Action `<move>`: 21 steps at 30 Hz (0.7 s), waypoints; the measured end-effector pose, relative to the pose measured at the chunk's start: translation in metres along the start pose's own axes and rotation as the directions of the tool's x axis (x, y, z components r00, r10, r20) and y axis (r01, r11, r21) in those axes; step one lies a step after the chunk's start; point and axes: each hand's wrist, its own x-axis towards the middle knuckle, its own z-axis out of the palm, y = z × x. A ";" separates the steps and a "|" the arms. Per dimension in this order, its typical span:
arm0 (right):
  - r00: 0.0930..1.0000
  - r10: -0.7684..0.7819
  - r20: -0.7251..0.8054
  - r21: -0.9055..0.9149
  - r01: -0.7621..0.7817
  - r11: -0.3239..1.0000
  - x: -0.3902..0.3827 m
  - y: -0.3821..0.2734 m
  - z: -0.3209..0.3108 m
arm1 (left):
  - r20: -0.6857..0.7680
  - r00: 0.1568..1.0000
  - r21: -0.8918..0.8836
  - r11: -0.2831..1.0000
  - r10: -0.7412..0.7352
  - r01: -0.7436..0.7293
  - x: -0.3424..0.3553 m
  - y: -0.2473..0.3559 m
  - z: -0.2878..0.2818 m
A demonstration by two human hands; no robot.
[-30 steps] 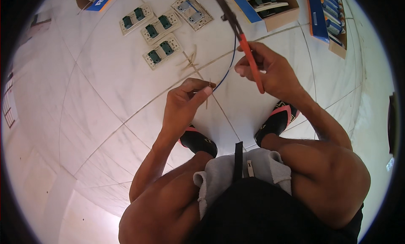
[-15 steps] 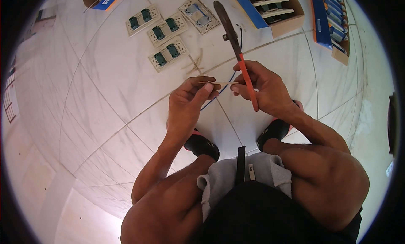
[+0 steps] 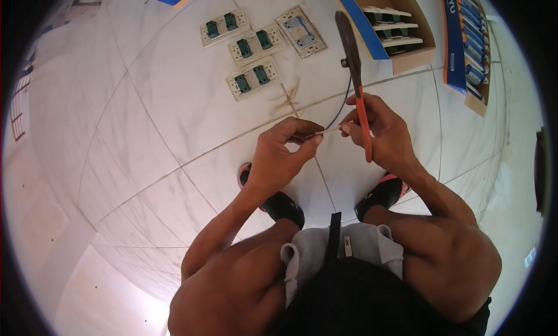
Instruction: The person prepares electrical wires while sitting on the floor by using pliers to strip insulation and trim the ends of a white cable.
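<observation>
My left hand [image 3: 285, 153] pinches one end of a thin, pale wire-like strip [image 3: 331, 130] between thumb and fingers. The strip's other end reaches the thumb and fingertips of my right hand [image 3: 386, 133]. That same hand also holds a pair of pliers [image 3: 361, 106], with red grips and a dark metal head pointing away from me. On the floor behind the strip lies a blue wire [image 3: 342, 108], partly hidden by the hands and pliers.
White plates with green modules [image 3: 254, 79] lie on the tiled floor [image 3: 168, 121], beside one with grey-blue modules [image 3: 301, 32]. An open box [image 3: 414, 60] holds more plates. Another box [image 3: 456, 57] contains blue-and-white packets. Pale scraps [image 3: 289, 96] lie beyond my hands.
The view has shifted, so the floor things appear farther right. The strip, nearly level before, now slants up toward my right hand. The pliers stand more upright. Both hands keep their grip.
</observation>
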 end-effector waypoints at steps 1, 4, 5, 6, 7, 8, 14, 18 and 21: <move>1.000 -0.017 0.003 -0.018 0.017 1.000 -0.001 0.002 0.000 | -0.006 0.999 0.042 0.998 0.049 -0.049 0.001 0.001 0.001; 0.992 -0.119 0.029 -0.096 0.121 0.988 -0.002 0.011 0.004 | 0.044 0.992 0.166 0.978 0.118 -0.123 0.003 0.006 -0.001; 0.986 -0.159 0.043 -0.124 0.164 0.979 -0.001 0.014 0.005 | 0.071 0.990 0.206 0.969 0.124 -0.136 0.004 0.007 -0.003; 0.986 -0.153 0.058 -0.163 0.161 0.973 0.001 0.014 0.004 | 0.090 0.989 0.237 0.962 0.118 -0.136 0.005 0.010 -0.005; 0.986 -0.150 0.072 -0.204 0.161 0.966 0.000 0.014 0.004 | 0.110 0.987 0.267 0.953 0.114 -0.140 0.005 0.013 -0.007; 0.986 -0.145 0.084 -0.244 0.161 0.956 0.000 0.013 0.003 | 0.129 0.985 0.297 0.944 0.111 -0.145 0.006 0.015 -0.008; 0.978 -0.184 0.097 -0.394 0.207 0.895 0.007 0.010 0.005 | 0.208 0.977 0.393 0.910 0.052 -0.132 0.028 0.010 -0.045; 0.976 -0.208 0.062 -0.372 0.215 0.903 0.010 0.006 0.005 | 0.144 0.984 0.500 0.850 0.106 -0.165 0.068 0.003 -0.102; 0.983 -0.163 0.088 -0.394 0.184 0.900 0.006 0.005 0.008 | 0.107 0.990 0.582 0.801 0.094 -0.139 0.098 -0.008 -0.138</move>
